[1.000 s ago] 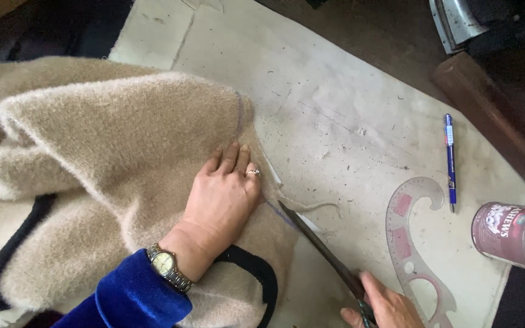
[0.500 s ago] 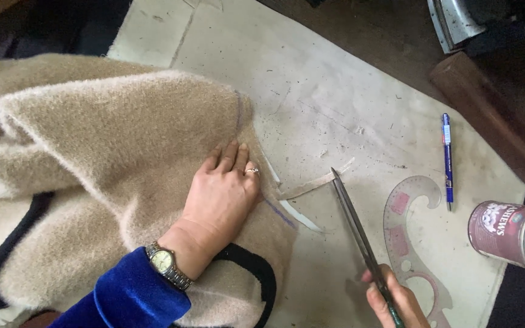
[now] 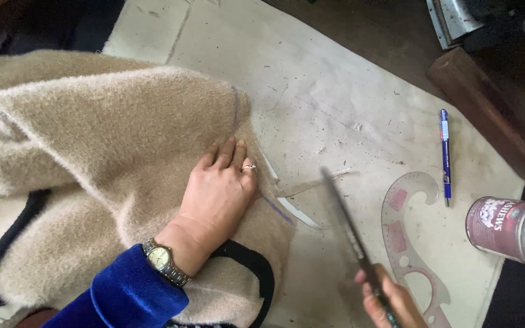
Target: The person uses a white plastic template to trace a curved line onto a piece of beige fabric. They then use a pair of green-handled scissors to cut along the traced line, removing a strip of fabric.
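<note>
Two hands are working: the left hand (image 3: 220,191) is lying flat and open on the beige fleece fabric (image 3: 110,152) spread over the table (image 3: 335,79), while the right hand (image 3: 390,300) is gripping blurred scissors (image 3: 344,222) beside a curve ruler (image 3: 411,237).

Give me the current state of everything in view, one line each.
Left hand: flat, pressing the fleece.
Right hand: gripping the scissors.
Scissors: lifted off the fabric, motion-blurred; open or closed unclear.
Beige fleece fabric: bunched, purple-marked edge trimmed.
Cut strip: lying loose on the paper.
Pen: lying flat.
French curve: flat on paper.
Canister: on its side.
</note>
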